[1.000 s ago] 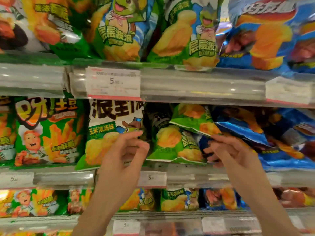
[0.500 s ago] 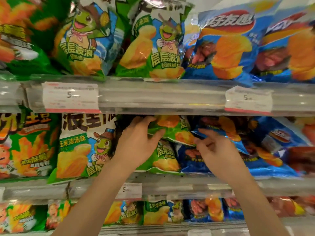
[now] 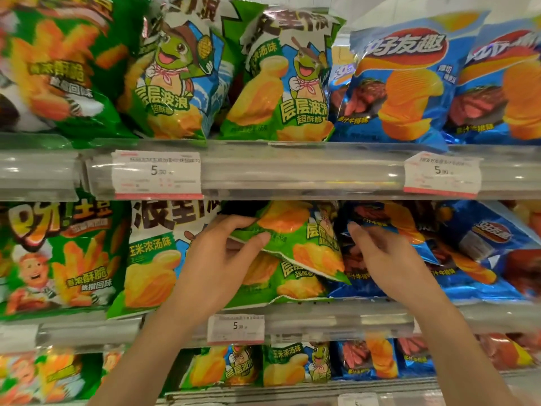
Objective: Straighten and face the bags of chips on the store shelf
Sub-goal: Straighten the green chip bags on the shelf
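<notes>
Middle shelf, head view. A tilted green chip bag (image 3: 295, 238) lies askew across the top of an upright green bag (image 3: 281, 285), its printed face turned sideways and its lower edge slanting down to the right. The left hand (image 3: 216, 259) grasps the tilted bag's left end, fingers over the top and thumb pressed against the front. The right hand (image 3: 389, 259) reaches to the seam between the green bags and a row of blue chip bags (image 3: 439, 253); its fingers are loosely curled against the film, and whether they pinch anything cannot be told. Judged from its puffed, crinkled film, the bag should be light, air-filled and slippery, with brittle contents; it is best held by the sealed end seams or cradled flat, not squeezed at the middle. To the left stand a white-and-green bag (image 3: 158, 259) and a green fries bag (image 3: 58, 259). Price tags (image 3: 235, 328) are clipped to the shelf rail (image 3: 336, 317). Further bags fill the shelves above and below.
</notes>
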